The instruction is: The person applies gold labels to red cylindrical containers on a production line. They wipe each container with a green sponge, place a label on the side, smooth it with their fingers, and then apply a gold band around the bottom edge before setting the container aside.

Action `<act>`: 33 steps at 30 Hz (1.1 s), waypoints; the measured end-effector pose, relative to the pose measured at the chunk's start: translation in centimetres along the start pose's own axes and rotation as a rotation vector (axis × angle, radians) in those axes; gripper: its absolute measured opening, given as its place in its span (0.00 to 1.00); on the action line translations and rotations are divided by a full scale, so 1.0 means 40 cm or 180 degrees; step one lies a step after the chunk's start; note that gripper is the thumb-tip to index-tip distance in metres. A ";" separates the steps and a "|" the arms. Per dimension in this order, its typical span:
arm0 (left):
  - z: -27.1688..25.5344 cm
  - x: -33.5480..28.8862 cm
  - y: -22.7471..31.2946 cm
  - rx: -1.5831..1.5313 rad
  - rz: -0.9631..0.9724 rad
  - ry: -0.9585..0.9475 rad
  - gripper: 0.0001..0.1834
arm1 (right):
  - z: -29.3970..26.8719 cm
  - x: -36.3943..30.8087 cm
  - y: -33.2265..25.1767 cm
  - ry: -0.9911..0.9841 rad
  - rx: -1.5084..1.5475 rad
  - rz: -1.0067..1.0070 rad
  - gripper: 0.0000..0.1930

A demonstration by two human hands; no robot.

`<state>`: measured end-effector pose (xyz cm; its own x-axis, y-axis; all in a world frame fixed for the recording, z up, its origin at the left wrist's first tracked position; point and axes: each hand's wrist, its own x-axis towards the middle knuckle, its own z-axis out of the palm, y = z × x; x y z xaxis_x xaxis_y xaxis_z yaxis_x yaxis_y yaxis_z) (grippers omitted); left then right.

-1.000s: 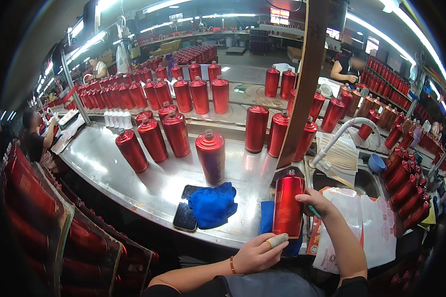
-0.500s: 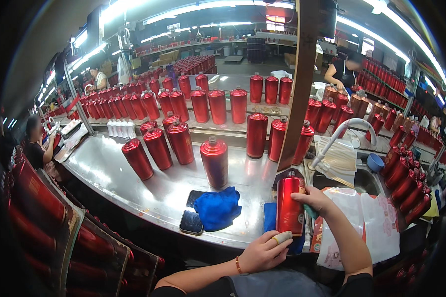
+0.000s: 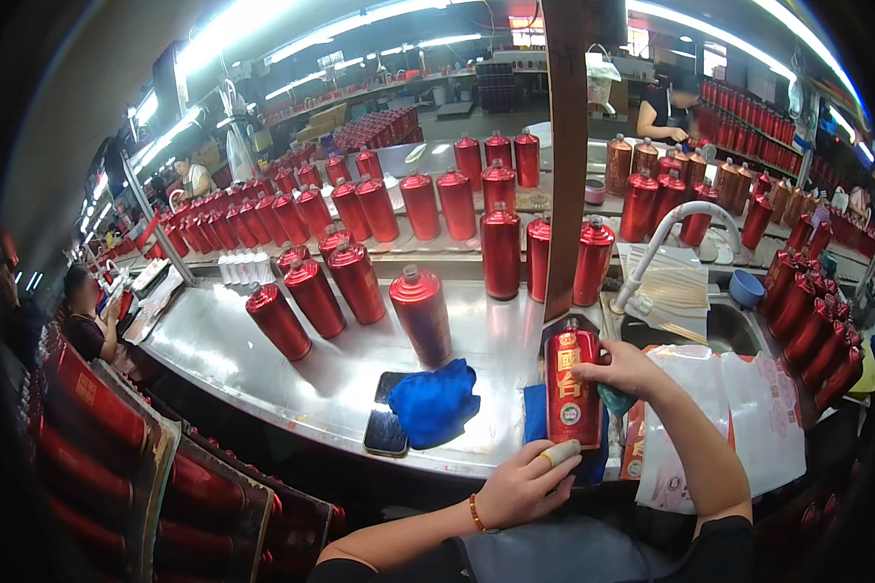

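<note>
A glossy red bottle [image 3: 566,403] with gold lettering and a round emblem lies in front of me at the table's right end. My left hand [image 3: 527,488] has its curled fingers against the bottle's base; one fingertip wears a pale wrap. From the right, my right hand [image 3: 624,371] grips the bottle's side, thumb across its front, with a green cloth [image 3: 612,398] tucked under the palm. Beneath the bottle is a folded blue cloth [image 3: 535,413]. A crumpled blue cloth [image 3: 435,403] sits to the left, partly over two dark phones [image 3: 386,433].
A single red bottle [image 3: 421,316] stands mid-table, with several more behind it. At right are a curved white faucet [image 3: 642,267], a sink [image 3: 719,330], a blue bowl [image 3: 746,289] and white printed sheets [image 3: 695,428]. A brown post [image 3: 565,175] rises behind the bottle. Co-workers sit farther off.
The bottle in my hands has turned, so its gold lettering and emblem now face me. Both hands stay on it. The whole view has shifted slightly.
</note>
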<state>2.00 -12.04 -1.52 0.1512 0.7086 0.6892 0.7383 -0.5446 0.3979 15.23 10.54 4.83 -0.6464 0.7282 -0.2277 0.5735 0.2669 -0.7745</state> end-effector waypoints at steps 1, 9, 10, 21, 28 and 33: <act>-0.003 -0.001 0.001 -0.0029 -0.0046 -0.0035 0.21 | 0.001 0.017 0.018 -0.0186 0.0392 -0.0028 0.36; 0.001 0.006 0.006 -0.0147 -0.0047 0.0009 0.21 | 0.008 0.030 0.094 -0.0814 0.2201 0.0041 0.40; -0.002 0.006 0.008 -0.0140 -0.0053 -0.0019 0.21 | 0.007 0.020 0.064 -0.0510 0.1670 -0.0023 0.40; -0.011 0.031 0.012 -0.0064 0.0028 -0.0089 0.22 | -0.028 0.051 0.130 -0.0875 0.1965 0.0124 0.35; -0.021 0.028 0.012 -0.0040 0.0011 -0.0202 0.22 | -0.049 0.042 0.049 -0.0598 0.1055 0.0007 0.39; -0.009 0.038 0.012 -0.0052 0.0046 -0.0142 0.22 | -0.026 0.051 0.143 -0.1119 0.2214 0.0119 0.34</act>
<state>2.35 -11.37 -0.07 0.1912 0.7196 0.6675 0.7251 -0.5619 0.3981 17.72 14.20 0.55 -0.8211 0.4551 -0.3446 0.2257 -0.2956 -0.9283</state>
